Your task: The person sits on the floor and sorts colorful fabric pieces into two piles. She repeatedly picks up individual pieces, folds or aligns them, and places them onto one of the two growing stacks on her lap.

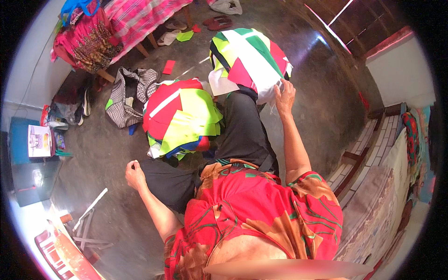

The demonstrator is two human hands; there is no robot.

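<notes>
My right hand (285, 96) is at the near right edge of a heap of cloth pieces (233, 65) in white, green, red and yellow-green. Its fingers pinch the edge of a white cloth piece (258, 63) lying across that heap. My left hand (135, 175) hangs beside my left knee with its fingers curled together; whatever may be between them is too small to make out. In front of my lap, to the left of the other heap, sits a second heap of cloth pieces (161, 114), mostly red and yellow-green.
A grey checked cloth (125, 100) lies left of the heaps. A small red scrap (169, 67) and a yellow-green scrap (185, 36) are on the dark floor (112, 163). Pink checked cloth (135, 18) drapes wooden-legged furniture at the far left. A white-and-purple box (39, 141) stands by the left wall.
</notes>
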